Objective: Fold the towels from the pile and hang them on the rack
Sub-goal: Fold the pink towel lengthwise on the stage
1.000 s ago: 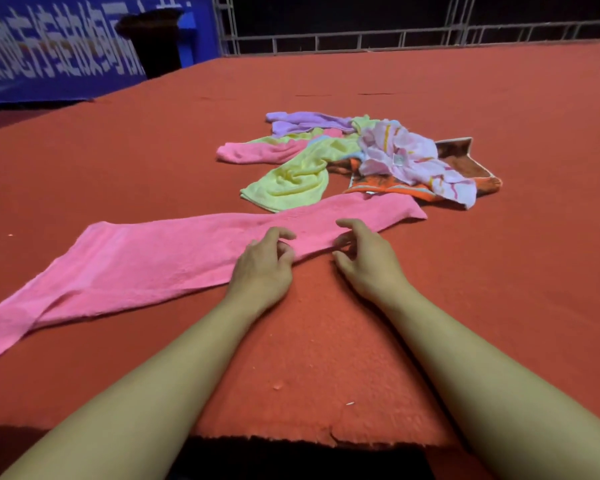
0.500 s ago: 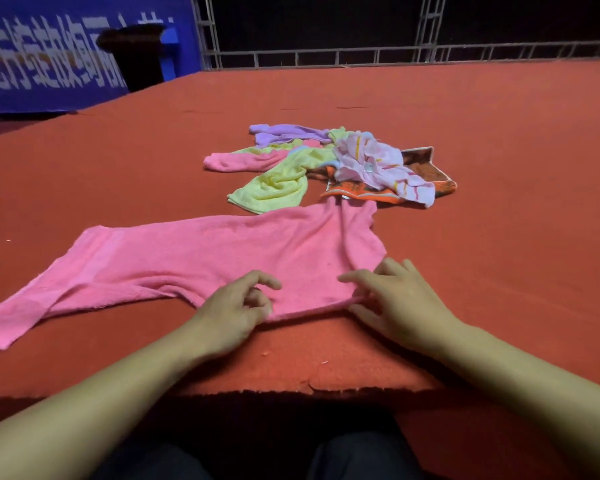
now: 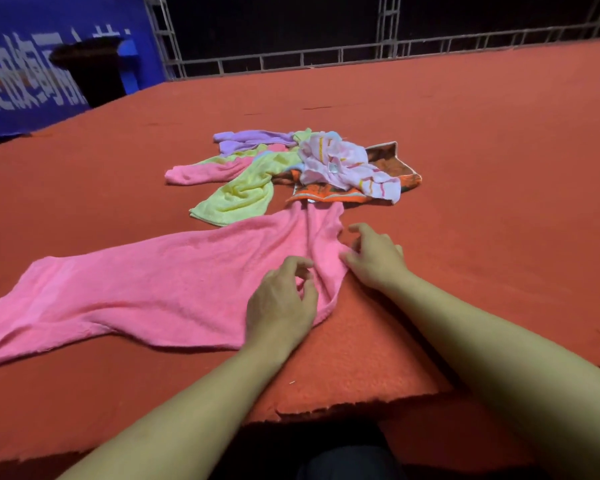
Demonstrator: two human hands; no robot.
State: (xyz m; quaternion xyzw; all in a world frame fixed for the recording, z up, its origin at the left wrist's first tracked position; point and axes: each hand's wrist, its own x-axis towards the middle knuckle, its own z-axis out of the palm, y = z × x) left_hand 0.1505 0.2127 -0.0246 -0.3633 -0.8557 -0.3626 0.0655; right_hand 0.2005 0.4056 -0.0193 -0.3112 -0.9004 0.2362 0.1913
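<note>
Fingers: while both sets curl loosely over the pink towel (image 3: 160, 289), whether the left hand (image 3: 281, 306) or right hand (image 3: 374, 258) actually pinches cloth I cannot tell.
Handling: soft, light terry, likely to bunch; I'd take its right-end corners.
Pose: forearms reach forward, palms down.
Towel: spread along the red worktop (image 3: 499, 168), its far right corner touching the towel pile (image 3: 302, 168).
Rack: not visible.

pink towel (image 3: 160, 289); red carpet (image 3: 482, 168)
</note>
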